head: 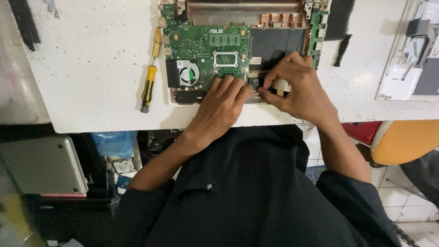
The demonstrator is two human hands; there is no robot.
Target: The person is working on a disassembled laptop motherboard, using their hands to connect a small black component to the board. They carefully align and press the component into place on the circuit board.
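— So, from where I'm standing, both hands are down on the opened laptop base (238, 27) at the near edge of the white table (91, 82).

— What's the left hand (224, 98) doing?

— It lies flat-ish on the green circuit board (201, 41), fingers curled down just right of the round black fan (188, 73). I can't tell whether it grips anything; the fingertips are hidden against the board.

— And the right hand (299, 89)?

— Thumb and forefinger are pinched narrow on a small dark part (261, 87) at the lower edge of the board, right where the two hands meet. A pale flat strip (283, 84) shows just under those fingers. What the part is, I can't make out.

— Anything else on the table?

— A screwdriver with a yellow and black handle (147, 87) lies left of the laptop, apart from both hands, its shaft pointing away from the person. To the far right sits a white opened casing (402, 87), well apart. A black strip (342, 49) lies between that and the laptop. Below the table edge, on the left, a silver laptop (41, 167) rests closed.
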